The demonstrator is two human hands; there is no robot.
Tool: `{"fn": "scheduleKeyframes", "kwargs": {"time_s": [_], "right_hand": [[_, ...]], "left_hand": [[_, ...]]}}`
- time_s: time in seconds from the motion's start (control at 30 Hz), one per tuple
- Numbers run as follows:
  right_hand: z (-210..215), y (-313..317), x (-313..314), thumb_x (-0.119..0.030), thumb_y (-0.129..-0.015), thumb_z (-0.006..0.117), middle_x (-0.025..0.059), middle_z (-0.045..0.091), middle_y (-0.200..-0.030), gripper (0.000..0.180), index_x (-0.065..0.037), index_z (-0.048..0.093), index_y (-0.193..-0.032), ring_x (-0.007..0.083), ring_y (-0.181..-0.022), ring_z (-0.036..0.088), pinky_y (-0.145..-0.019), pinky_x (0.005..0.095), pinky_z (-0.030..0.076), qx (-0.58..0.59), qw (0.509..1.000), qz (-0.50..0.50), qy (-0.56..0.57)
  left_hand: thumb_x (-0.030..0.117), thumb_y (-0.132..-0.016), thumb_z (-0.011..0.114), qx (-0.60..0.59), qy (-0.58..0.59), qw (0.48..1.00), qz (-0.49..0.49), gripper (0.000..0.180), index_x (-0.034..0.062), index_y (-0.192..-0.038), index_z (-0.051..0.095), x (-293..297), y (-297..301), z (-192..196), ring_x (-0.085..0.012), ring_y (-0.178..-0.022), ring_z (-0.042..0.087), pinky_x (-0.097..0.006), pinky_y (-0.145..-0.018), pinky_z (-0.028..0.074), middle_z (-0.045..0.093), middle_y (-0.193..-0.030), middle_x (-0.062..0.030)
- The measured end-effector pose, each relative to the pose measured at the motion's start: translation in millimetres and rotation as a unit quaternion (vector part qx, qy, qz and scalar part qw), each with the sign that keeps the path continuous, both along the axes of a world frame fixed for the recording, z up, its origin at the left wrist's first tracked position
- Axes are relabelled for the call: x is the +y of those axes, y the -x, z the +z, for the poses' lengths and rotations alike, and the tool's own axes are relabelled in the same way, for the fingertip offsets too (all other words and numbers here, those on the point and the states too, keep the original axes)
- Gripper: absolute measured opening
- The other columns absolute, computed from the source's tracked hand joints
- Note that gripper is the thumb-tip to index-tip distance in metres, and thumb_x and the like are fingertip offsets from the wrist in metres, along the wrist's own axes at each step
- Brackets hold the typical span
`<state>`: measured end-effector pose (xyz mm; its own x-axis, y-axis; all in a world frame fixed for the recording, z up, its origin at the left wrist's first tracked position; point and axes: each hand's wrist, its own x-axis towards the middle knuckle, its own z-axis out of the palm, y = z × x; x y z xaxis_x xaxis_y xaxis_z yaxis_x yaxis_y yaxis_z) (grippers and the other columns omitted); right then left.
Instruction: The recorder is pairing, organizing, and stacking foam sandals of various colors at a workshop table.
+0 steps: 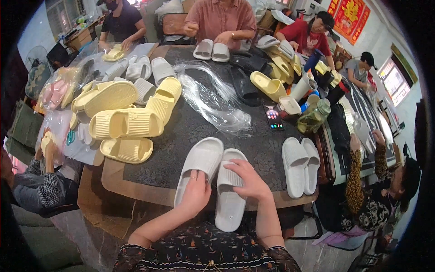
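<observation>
My left hand lies flat on the left white slide, fingers together, pressing rather than gripping. My right hand curls over the strap of the right white slide, fingers clamped on it. Both sit low in the frame's centre, heels overhanging the table edge (that worries me). If I lift either palm, I judge a slide could tip into my lap. The second white pair, at right, lies close enough to get mixed in.
</observation>
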<state>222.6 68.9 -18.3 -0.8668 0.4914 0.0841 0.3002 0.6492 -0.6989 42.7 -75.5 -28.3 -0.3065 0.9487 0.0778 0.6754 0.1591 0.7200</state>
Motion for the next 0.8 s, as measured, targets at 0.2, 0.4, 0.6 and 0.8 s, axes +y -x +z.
{"fn": "scheduleKeyframes", "kwargs": {"time_s": [0.2, 0.4, 0.6, 0.8], "right_hand": [[-13.8, 38.4, -4.5, -0.029, -0.064, 0.075, 0.0183, 0.048, -0.135, 0.075, -0.01, 0.053, -0.133, 0.0364, -0.13, 0.04, -0.112, 0.0443, 0.03, 0.042, 0.999, -0.003, -0.01], [-20.8, 35.8, 3.5, -0.045, -0.075, 0.076, 0.0168, 0.058, -0.122, 0.079, -0.003, 0.048, -0.136, 0.0302, -0.117, 0.054, -0.106, 0.0426, 0.037, 0.103, 0.993, -0.062, -0.01], [-23.7, 66.5, 1.5, -0.015, -0.084, 0.07, 0.007, 0.063, -0.088, 0.031, -0.004, 0.065, -0.113, 0.0176, -0.081, 0.062, -0.078, 0.0314, 0.052, 0.165, 0.968, -0.137, 0.132], [-9.8, 101.4, 0.6, -0.009, -0.084, 0.061, 0.0109, 0.062, -0.087, 0.018, -0.004, 0.066, -0.101, 0.0228, -0.074, 0.062, -0.069, 0.0337, 0.05, 0.193, 0.964, -0.173, 0.061]], "left_hand": [[0.015, -0.085, 0.069, -0.203, -0.001, 0.979, 0.003, 0.074, -0.0067, -0.143, 0.027, -33.5, 14.1, -22.7, -0.0364, -0.116, 0.055, -0.036, -0.082, 0.058, 0.043, -0.132, -0.0256], [0.012, -0.085, 0.069, -0.118, 0.141, 0.973, -0.136, 0.035, 0.0008, -0.118, 0.063, -12.7, 35.9, 42.2, -0.0251, -0.094, 0.068, -0.031, -0.077, 0.057, 0.067, -0.108, -0.0155], [0.01, -0.085, 0.066, 0.045, -0.093, 0.994, -0.042, 0.032, 0.0035, -0.115, 0.063, 37.9, 53.7, 30.0, -0.033, -0.1, 0.064, -0.039, -0.085, 0.052, 0.065, -0.113, -0.0158], [0.007, -0.083, 0.064, 0.039, -0.059, 0.993, -0.094, 0.045, 0.001, -0.126, 0.055, 72.2, 83.1, -24.6, -0.0355, -0.109, 0.059, -0.041, -0.095, 0.047, 0.061, -0.121, -0.0207]]}}
